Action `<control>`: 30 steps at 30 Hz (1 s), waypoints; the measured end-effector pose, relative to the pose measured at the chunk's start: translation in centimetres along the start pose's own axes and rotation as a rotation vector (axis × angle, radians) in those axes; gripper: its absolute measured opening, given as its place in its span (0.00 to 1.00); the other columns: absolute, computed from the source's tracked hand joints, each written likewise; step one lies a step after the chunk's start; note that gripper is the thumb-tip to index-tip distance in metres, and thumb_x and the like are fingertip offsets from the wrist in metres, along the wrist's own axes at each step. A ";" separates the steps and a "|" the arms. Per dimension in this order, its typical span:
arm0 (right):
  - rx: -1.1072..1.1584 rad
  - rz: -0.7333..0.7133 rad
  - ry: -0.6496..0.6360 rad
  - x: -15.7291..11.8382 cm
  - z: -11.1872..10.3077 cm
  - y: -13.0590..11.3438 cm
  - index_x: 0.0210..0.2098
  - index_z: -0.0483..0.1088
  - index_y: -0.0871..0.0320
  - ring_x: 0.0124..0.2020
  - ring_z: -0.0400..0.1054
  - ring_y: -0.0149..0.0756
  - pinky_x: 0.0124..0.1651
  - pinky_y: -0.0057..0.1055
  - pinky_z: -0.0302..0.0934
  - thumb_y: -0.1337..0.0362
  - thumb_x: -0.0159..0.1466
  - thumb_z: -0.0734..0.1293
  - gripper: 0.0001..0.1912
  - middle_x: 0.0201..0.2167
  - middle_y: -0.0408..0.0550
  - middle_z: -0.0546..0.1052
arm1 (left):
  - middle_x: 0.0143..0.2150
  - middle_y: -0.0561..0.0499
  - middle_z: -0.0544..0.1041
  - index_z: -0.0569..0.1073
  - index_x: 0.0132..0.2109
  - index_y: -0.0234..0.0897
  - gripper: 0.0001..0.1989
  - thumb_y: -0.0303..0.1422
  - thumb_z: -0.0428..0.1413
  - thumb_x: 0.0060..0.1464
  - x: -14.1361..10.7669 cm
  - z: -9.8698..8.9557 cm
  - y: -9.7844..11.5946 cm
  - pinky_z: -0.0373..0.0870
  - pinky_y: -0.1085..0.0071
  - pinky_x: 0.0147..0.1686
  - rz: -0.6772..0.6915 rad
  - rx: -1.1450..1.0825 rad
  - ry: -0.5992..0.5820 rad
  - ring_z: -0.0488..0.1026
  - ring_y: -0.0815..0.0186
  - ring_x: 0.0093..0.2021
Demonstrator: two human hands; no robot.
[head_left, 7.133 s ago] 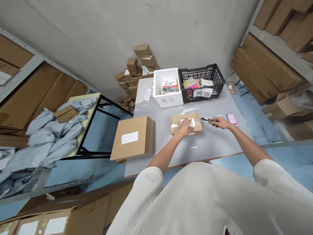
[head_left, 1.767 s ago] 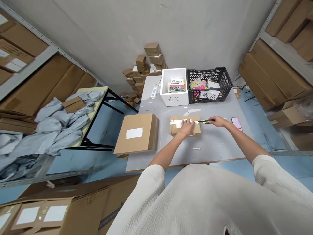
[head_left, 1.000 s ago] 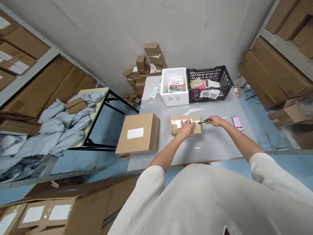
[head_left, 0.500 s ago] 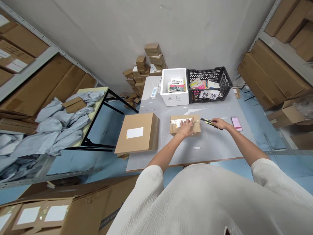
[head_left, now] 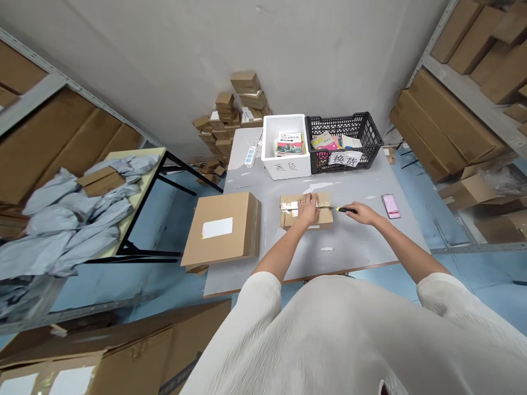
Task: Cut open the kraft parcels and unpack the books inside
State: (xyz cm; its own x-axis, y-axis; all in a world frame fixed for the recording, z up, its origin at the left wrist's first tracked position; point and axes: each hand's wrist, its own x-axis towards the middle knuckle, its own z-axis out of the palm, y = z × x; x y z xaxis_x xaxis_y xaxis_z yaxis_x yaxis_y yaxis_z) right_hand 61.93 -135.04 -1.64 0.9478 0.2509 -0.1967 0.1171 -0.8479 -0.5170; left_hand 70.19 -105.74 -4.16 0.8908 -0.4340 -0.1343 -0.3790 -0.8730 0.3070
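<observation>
A small taped cardboard box point(head_left: 325, 219) with a white label lies on the grey table point(head_left: 354, 247). My left hand point(head_left: 308, 209) rests on its top, fingers apart, partly over the label. A black and yellow utility knife point(head_left: 346, 209) is gripped in my right hand point(head_left: 362, 213), to the right of the box. Its tip points left and meets the box's right end, along the taped seam. Farther right a pink-screened phone point(head_left: 391, 206) lies on the table.
A larger cardboard box point(head_left: 222, 241) sits at the table's left edge. At the back stand a white foam box point(head_left: 286, 168) and a black crate point(head_left: 370, 144), both holding books. Grey parcels point(head_left: 74, 219) cover a side table at left. Shelves flank both sides.
My right hand has brought the knife's tip onto the right end of the small box. My left hand has shifted slightly on the box top. The whole view has moved a little.
</observation>
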 end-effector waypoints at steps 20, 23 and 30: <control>-0.256 0.009 0.107 0.4 2.2 0.1 0.73 0.74 0.47 0.55 0.73 0.51 0.57 0.40 0.65 0.54 0.78 0.63 0.26 0.56 0.58 0.79 | 0.84 0.32 0.55 0.54 0.82 0.37 0.33 0.34 0.40 0.74 0.5 0.7 -0.2 0.44 0.36 0.79 0.064 0.011 -0.023 0.47 0.46 0.85; -0.248 0.022 0.128 0.2 2.5 0.0 0.72 0.74 0.49 0.57 0.72 0.53 0.58 0.42 0.64 0.55 0.78 0.63 0.26 0.56 0.59 0.79 | 0.84 0.32 0.55 0.55 0.82 0.35 0.33 0.34 0.38 0.75 0.3 0.8 -0.2 0.43 0.38 0.80 0.067 0.024 -0.019 0.47 0.46 0.85; -0.203 0.043 0.142 0.6 3.0 -0.1 0.72 0.74 0.49 0.58 0.72 0.53 0.59 0.42 0.63 0.55 0.77 0.64 0.26 0.57 0.58 0.79 | 0.83 0.34 0.58 0.58 0.81 0.37 0.32 0.35 0.39 0.75 -0.1 0.8 0.1 0.44 0.40 0.80 0.052 0.035 0.032 0.49 0.48 0.84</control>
State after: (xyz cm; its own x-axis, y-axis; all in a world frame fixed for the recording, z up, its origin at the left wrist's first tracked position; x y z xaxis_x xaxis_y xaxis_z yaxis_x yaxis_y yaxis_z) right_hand 61.57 -133.40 -4.15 0.9837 0.1567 -0.0886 0.1195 -0.9364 -0.3301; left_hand 69.84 -105.95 -4.86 0.8770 -0.4722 -0.0890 -0.4331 -0.8570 0.2793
